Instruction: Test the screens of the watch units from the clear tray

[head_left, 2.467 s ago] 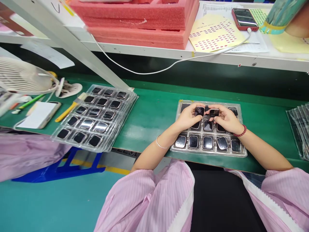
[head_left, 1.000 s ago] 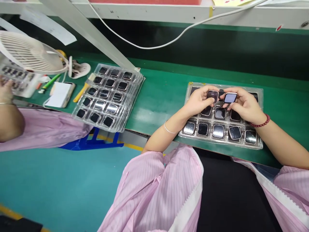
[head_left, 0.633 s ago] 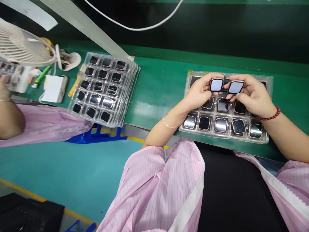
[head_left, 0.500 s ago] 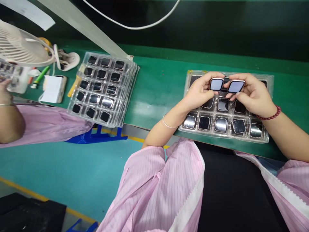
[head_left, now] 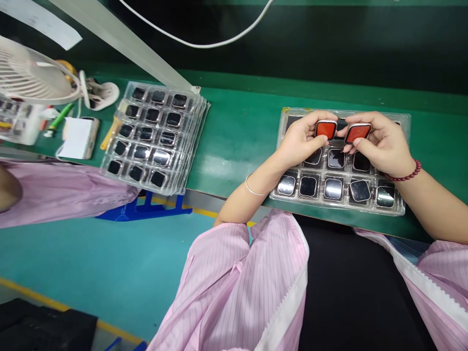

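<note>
Left hand (head_left: 302,141) grips 1 rounded-square, red-screened smartwatch (head_left: 326,129) and right hand (head_left: 387,144) a matching smartwatch (head_left: 358,132), edges pinched, apparently so both screens show, above a clear plastic compartmented tray (head_left: 340,204) on the green surface (head_left: 234,141).

Green bench (head_left: 234,146), teal floor (head_left: 146,263), blue stool (head_left: 146,207)

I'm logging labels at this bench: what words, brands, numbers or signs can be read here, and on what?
No text can be read.
Left device, in the left hand: red screen, nothing legible.
Right device, in the right hand: red screen, nothing legible.
Devices in the tray: nothing legible.
White paper strip, upper left: faint marks, unreadable.
</note>
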Available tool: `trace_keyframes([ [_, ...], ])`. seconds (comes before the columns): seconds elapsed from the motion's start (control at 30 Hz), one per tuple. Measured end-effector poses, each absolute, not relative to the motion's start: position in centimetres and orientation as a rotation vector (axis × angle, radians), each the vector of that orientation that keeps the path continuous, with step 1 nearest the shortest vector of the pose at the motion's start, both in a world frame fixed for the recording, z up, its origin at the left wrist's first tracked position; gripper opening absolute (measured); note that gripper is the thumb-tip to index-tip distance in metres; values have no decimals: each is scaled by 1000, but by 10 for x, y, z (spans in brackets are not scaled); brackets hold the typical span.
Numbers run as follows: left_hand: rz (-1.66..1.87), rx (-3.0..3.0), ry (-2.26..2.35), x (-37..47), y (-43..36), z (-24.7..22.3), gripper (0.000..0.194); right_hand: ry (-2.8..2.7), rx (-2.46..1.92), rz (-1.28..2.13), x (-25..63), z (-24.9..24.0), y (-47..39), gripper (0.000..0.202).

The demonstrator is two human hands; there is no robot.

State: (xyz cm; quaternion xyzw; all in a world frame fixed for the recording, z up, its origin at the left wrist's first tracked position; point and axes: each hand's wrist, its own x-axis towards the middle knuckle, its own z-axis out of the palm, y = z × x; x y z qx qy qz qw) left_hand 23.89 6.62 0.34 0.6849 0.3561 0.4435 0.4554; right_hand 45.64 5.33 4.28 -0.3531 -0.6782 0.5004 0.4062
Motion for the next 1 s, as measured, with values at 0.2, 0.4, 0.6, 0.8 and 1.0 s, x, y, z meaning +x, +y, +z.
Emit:
trace_keyframes([
  [0.2, 1082, 1690, 859, 238, 64, 10, 42, -1729, -897, 1239, 457, 42, 53, 35],
  [0.4, 1114, 1652, 856, 238, 62, 13, 41, -1725, -875, 1276, 456, 42, 53, 36],
  [0.6, 1089, 1518, 854, 240, 59, 17, 41, -1715, -914, 1319, 457, 43, 53, 27],
  [0.8, 1031, 1434, 843, 241, 56, 24, 42, -1669, -949, 1354, 459, 44, 52, 24],
  [1.0, 983, 1415, 897, 239, 54, 30, 42, -1704, -950, 1313, 458, 47, 51, 19],
])
